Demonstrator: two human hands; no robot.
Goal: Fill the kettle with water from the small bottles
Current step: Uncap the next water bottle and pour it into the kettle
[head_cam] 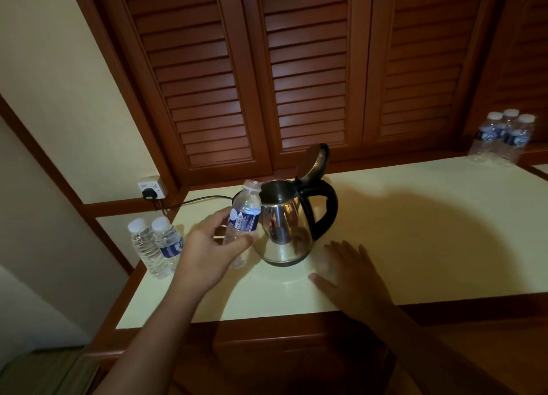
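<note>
Kettle (284, 222) filling, pour stage. Fingers (219, 216) of the left hand (207, 252) wrap the lower half of an uncapped bottle (243, 216), thumb in front and the others behind, closed firmly on its ribbed wall. The bottle tilts slightly right, its open mouth just beside the kettle rim and not yet over the opening; how much water it holds cannot be told. The right hand (353, 273) lies flat on the worktop (415, 231), fingers spread, holding nothing, just beside the kettle base. The kettle stands upright near the middle of the worktop, lid (314, 160) hinged fully back, handle to the right, cord (195, 200) running left to a wall socket (151, 188).

To pour well, judged from this pose: bring the mouth over the centre of the opening before tipping further, tip gradually so the thin wall does not buckle and spurt, and grip lightly. The free hand would serve better on the handle, steadying the kettle. Keep spill away from the base and cord.

Two capped bottles (154, 246) wait at the left edge; three more (504, 136) stand far right.
</note>
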